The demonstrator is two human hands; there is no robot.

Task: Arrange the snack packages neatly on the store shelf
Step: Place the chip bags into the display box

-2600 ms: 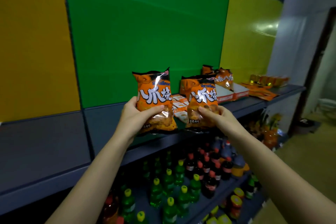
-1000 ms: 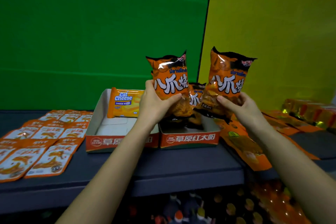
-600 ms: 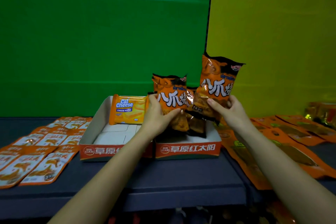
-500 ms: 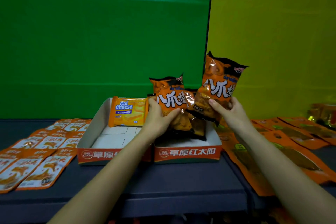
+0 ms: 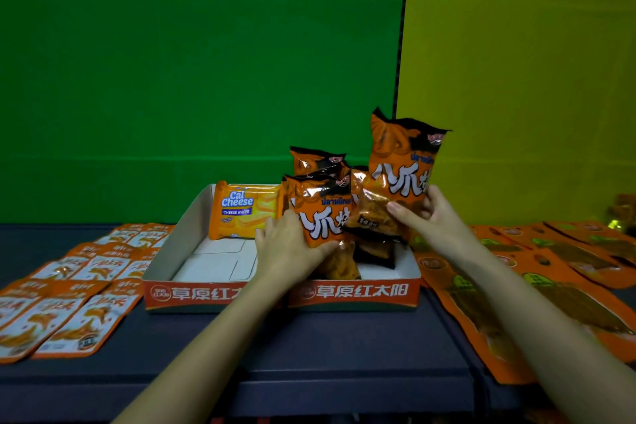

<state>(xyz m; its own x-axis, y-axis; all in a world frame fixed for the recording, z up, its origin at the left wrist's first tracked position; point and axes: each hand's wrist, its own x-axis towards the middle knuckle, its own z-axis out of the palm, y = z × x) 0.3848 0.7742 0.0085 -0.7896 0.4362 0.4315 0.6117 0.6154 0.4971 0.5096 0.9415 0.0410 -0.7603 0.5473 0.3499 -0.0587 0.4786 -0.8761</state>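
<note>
Your left hand grips a snack bag over the box; right hand grips a second bag, higher.

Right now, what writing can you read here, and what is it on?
"Cal Cheese", "CHEESE WAFER": yellow wafer pack.
"草原红太阳": right tray, front wall.
"草原红太", rest hidden: left tray, front wall.
"八爪", then cut off: left-hand bag, right-hand bag.
Bags' Thai line, flat pouches: too blurred.

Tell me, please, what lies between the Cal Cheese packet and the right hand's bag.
Head view: the orange bag gripped by the left hand lies there.
</note>
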